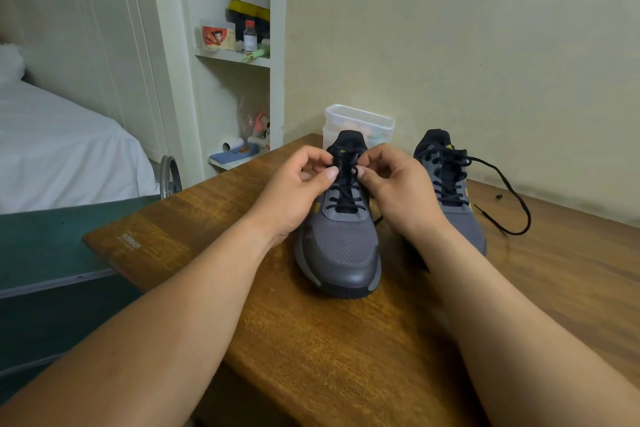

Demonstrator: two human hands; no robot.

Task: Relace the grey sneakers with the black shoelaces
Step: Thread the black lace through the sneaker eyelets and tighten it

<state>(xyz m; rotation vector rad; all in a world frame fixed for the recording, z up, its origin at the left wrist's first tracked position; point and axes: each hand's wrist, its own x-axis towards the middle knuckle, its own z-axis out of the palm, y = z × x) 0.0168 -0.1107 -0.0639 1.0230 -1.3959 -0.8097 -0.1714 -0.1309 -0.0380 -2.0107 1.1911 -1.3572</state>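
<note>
A bed (52, 135) with white sheets sits at the far left, and a green surface (41, 243) lies below it. Next comes a white shelf (239, 57) holding a small bottle and boxes. A wooden table (311, 340) fills the middle and right.

The left hand (298, 184) reaches over the table with its fingers curled, pinching the black lace (346, 198) between thumb and fingertips at the top of the first sneaker (341, 250). This grey sneaker stands upright in the middle of the table, toe pointing at the person, and the lace crosses through its eyelets (the lower rows look neat and flat). Just behind its heel a clear plastic box (360, 121) stands against the wall.

The right hand (398, 187) mirrors the left, fingers curled and pinching the same lace on the other side of the tongue.

The second sneaker (460, 218) stands just beside, partly hidden by the right wrist. It is laced too, and its loose lace end (516, 204) trails in a wide loop over the table to the right. A small black bit (498, 196) lies inside that loop.
</note>
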